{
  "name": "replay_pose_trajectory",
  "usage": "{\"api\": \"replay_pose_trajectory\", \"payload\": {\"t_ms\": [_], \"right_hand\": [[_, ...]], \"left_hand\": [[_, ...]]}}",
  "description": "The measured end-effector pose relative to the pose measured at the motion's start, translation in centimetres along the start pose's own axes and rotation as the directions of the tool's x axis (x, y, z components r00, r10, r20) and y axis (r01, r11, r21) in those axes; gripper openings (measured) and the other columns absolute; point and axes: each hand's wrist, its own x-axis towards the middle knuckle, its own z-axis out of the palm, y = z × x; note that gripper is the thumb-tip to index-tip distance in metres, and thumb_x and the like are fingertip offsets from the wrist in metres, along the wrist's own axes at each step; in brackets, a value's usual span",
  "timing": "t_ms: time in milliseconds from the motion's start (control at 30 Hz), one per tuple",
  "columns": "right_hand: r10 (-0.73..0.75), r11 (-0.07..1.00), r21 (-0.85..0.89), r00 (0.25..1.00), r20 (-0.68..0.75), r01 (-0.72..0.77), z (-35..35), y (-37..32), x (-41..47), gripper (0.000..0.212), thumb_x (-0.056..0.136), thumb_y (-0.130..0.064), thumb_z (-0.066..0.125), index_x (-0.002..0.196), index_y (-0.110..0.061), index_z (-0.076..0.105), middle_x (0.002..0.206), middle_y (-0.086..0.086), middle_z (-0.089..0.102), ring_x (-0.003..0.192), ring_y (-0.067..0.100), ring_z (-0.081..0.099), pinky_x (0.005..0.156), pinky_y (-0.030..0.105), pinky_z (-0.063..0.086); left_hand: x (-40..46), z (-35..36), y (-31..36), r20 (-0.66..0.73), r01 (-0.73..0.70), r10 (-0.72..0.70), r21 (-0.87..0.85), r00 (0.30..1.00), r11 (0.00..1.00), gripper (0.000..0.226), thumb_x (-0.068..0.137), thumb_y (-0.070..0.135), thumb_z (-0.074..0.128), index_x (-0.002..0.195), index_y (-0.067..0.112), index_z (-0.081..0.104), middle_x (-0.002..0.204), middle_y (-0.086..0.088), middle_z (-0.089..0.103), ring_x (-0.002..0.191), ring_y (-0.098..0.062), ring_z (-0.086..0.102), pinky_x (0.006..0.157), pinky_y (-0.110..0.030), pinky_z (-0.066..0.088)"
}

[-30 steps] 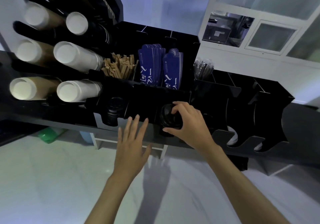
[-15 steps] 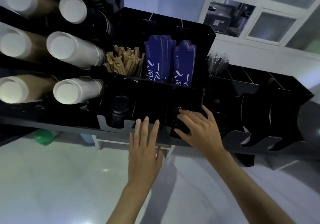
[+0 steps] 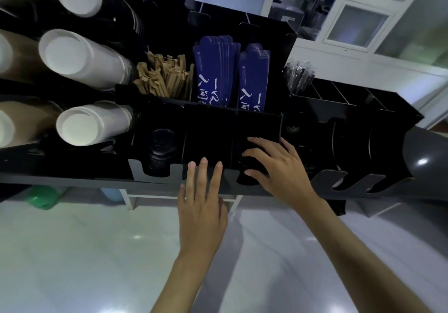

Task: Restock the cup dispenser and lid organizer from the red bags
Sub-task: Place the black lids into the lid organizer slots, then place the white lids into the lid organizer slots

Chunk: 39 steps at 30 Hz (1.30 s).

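Our right hand (image 3: pixel 278 167) curls its fingers and thumb around a stack of black plastic lids (image 3: pixel 252 167), seating it into the right-hand slot of the black acrylic lid organizer (image 3: pixel 208 128). Our left hand (image 3: pixel 201 196) has nothing in its grip, fingers straight, the tips resting on the organizer's front lip at about 9 o'clock of the right hand.

The lid stack sits low in its slot, at the front cut-out; how many lids it holds we cannot tell, it is black on black. At 9 o'clock, one empty slot over, a second stack of black lids (image 3: pixel 158 152) sits in the left slot. The white and brown paper cup columns (image 3: pixel 80 58) lie in the dispenser at 10 o'clock, looking full. No red bags in view.

Risks, as we judge them:
- The stack goes in tilted, catches the slot wall, and the top lids fan out or pop over the front lip onto the floor.
- Pressing too hard nests the lids tight, or shoves the organizer back along the grey surface (image 3: pixel 72 179); the left hand looks placed to brace against that.
- Letting go early could let the stack roll out through the cut-out.
- The hand brushing the blue cardboard sleeves (image 3: pixel 213 70) at 12 o'clock on withdrawal.
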Motion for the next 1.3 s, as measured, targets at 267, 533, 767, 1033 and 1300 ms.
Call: {"api": "replay_pose_trajectory", "payload": {"t_ms": [267, 533, 767, 1033, 1300], "right_hand": [[-0.014, 0.996, -0.092, 1.000, -0.002, 0.014, -0.1, -0.6, -0.2, 0.043, 0.089, -0.047, 0.076, 0.121, -0.020, 0.066, 0.139, -0.003, 0.067, 0.130, 0.021, 0.064, 0.114, 0.050, 0.044], [0.024, 0.999, 0.044, 0.998, 0.063, -0.027, -2.4, -0.8, -1.2, 0.045, 0.097, -0.046, 0.066, 0.136, -0.023, 0.060, 0.152, 0.000, 0.055, 0.153, 0.022, 0.037, 0.124, 0.055, 0.031], [0.101, 0.993, 0.073, 0.992, -0.074, -0.095, -5.5, -0.4, -10.7, 0.035, 0.098, -0.028, 0.068, 0.131, -0.018, 0.065, 0.143, 0.002, 0.060, 0.145, 0.025, 0.048, 0.116, 0.046, 0.040], [0.378, 0.922, 0.026, 0.913, 0.155, -0.386, -5.6, 3.3, -27.8, 0.018, 0.098, -0.033, 0.068, 0.114, -0.025, 0.070, 0.121, -0.009, 0.069, 0.114, 0.020, 0.066, 0.096, 0.038, 0.050], [0.522, 0.826, 0.007, 0.770, 0.368, -0.563, -5.0, 10.3, -42.2, 0.019, 0.097, -0.036, 0.068, 0.115, -0.029, 0.070, 0.119, -0.012, 0.070, 0.111, 0.017, 0.067, 0.089, 0.037, 0.053]], "left_hand": [[-0.1, -1.1, -0.3, 0.045, -0.021, 0.023, -0.037, 0.999, 0.999, 0.101, 0.088, 0.017, 0.074, 0.169, 0.022, 0.013, 0.177, -0.007, 0.005, 0.163, -0.031, 0.001, 0.114, -0.056, 0.045], [-0.3, -4.0, 0.5, 0.198, -0.077, 0.072, 0.018, 0.978, 0.997, 0.071, 0.103, 0.030, 0.059, 0.166, 0.025, 0.026, 0.177, -0.004, 0.002, 0.163, -0.029, -0.003, 0.128, -0.058, 0.020], [-4.3, -3.2, 5.2, 0.301, -0.181, 0.179, -0.019, 0.937, 0.983, 0.041, 0.098, 0.030, 0.067, 0.138, 0.021, 0.061, 0.156, -0.005, 0.051, 0.147, -0.027, 0.044, 0.115, -0.050, 0.044], [-10.0, 4.3, 13.1, 0.447, -0.319, 0.320, -0.078, 0.835, 0.944, 0.036, 0.092, 0.023, 0.072, 0.128, 0.022, 0.070, 0.145, -0.005, 0.061, 0.137, -0.029, 0.055, 0.107, -0.049, 0.051], [-14.5, 9.1, 20.9, 0.542, -0.335, 0.306, -0.048, 0.783, 0.941, 0.034, 0.079, 0.019, 0.084, 0.112, 0.021, 0.076, 0.129, -0.004, 0.069, 0.120, -0.028, 0.067, 0.090, -0.047, 0.059]]}}
